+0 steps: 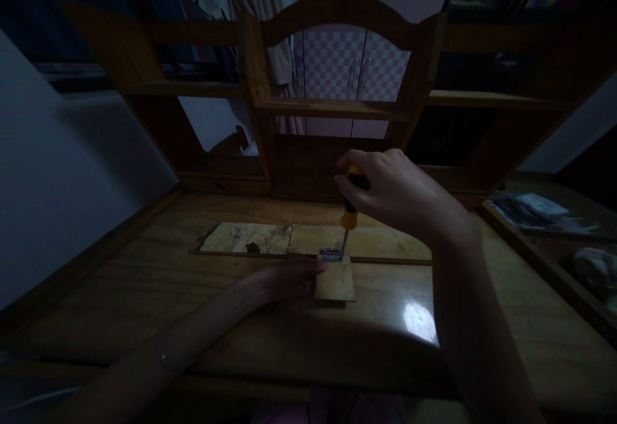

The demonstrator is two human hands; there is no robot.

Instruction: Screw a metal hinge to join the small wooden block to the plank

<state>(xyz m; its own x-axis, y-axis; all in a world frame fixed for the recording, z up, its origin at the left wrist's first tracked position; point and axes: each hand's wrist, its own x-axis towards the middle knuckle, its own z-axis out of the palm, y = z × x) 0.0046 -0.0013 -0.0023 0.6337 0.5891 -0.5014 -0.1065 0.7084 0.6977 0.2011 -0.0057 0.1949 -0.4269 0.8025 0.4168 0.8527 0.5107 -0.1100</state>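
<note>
My right hand is closed around the handle of a yellow and black screwdriver. Its shaft points down, slightly tilted, and the tip meets the right end of a small metal hinge. The hinge lies across the far edge of a small square wooden board and the near edge of a long, stained wooden plank. With the thumb by the hinge, my left hand grips the left side of the small board. The fingers under the board are hidden.
Everything lies on a glossy wooden desk. A wooden shelf unit rises along its far side. To the right, papers rest on a lower surface beyond the desk's edge. A pale wall borders the left.
</note>
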